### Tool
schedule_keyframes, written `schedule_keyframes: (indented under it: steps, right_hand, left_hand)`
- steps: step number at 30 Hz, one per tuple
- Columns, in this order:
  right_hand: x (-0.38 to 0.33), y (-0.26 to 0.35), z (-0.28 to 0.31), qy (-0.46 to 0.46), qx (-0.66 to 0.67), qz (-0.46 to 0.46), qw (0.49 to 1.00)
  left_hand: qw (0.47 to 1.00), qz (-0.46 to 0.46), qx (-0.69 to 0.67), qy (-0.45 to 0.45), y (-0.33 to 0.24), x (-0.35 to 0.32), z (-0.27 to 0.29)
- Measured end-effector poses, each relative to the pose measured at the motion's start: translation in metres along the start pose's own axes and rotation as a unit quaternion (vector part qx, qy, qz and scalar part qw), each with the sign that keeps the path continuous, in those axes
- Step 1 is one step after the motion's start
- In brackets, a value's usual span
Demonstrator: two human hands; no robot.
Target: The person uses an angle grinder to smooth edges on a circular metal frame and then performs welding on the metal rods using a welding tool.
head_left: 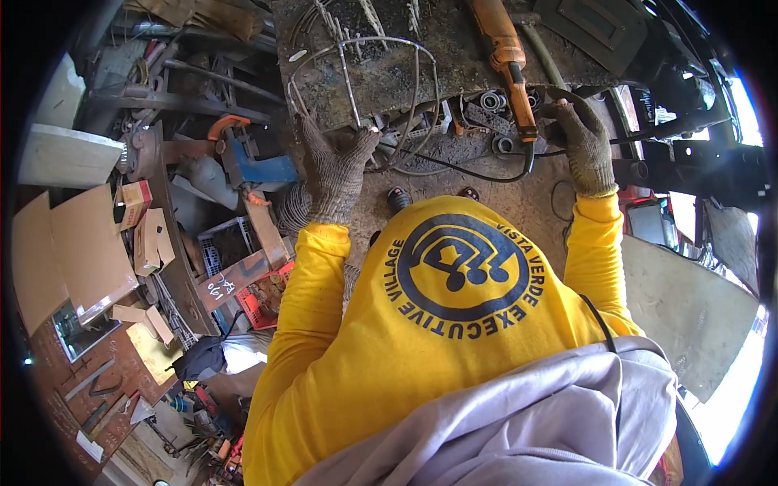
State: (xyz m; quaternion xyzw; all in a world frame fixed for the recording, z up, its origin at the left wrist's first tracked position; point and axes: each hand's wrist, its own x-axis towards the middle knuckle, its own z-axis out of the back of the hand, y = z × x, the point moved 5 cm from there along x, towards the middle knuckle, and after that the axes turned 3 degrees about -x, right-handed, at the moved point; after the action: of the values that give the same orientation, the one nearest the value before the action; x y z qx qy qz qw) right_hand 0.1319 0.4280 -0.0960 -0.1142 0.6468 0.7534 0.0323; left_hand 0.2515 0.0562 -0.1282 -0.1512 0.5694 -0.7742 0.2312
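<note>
My left hand [334, 170], in a grey-brown knitted glove, grips a bent wire frame [348, 85] at the near edge of the worktable [462, 69]. The frame's rounded hoop and thin rods rise over the tabletop. On the right, my right hand [585, 146] wears a matching glove, its fingers apart and curved with nothing visible between them. It is close to the near end of a rod-like handle [543, 53] lying on the table. An orange angle grinder [502, 49] lies left of that handle, its black cord [527, 166] hanging over the edge.
Thin pale rods [373, 24] lie at the table's far side, and a dark welding mask [596, 28] at its far right. Metal parts [494, 105] sit below the edge. A blue vise-like tool [255, 162], cardboard [93, 251] and a red crate [259, 300] crowd the left.
</note>
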Motion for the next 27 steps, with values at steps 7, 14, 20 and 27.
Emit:
schedule_keyframes:
  steps: [7, 14, 20, 27]
  right_hand:
    - [0.005, -0.001, 0.015, -0.037, -0.026, 0.007, 0.999]
    - [0.012, 0.008, 0.022, -0.076, -0.005, 0.021, 0.997]
    - [0.012, -0.01, 0.032, -0.08, -0.007, 0.019, 0.997]
    - [0.034, -0.031, 0.103, -0.4, -0.049, 0.21, 0.891]
  left_hand:
    - [0.993, -0.049, -0.097, 0.047, -0.037, -0.005, -0.013]
    - [0.995, -0.087, 0.047, -0.001, 0.004, 0.002, 0.003]
    - [0.999, 0.007, -0.029, 0.031, -0.009, -0.006, -0.006]
    - [0.993, -0.018, -0.109, 0.048, 0.004, -0.013, -0.003]
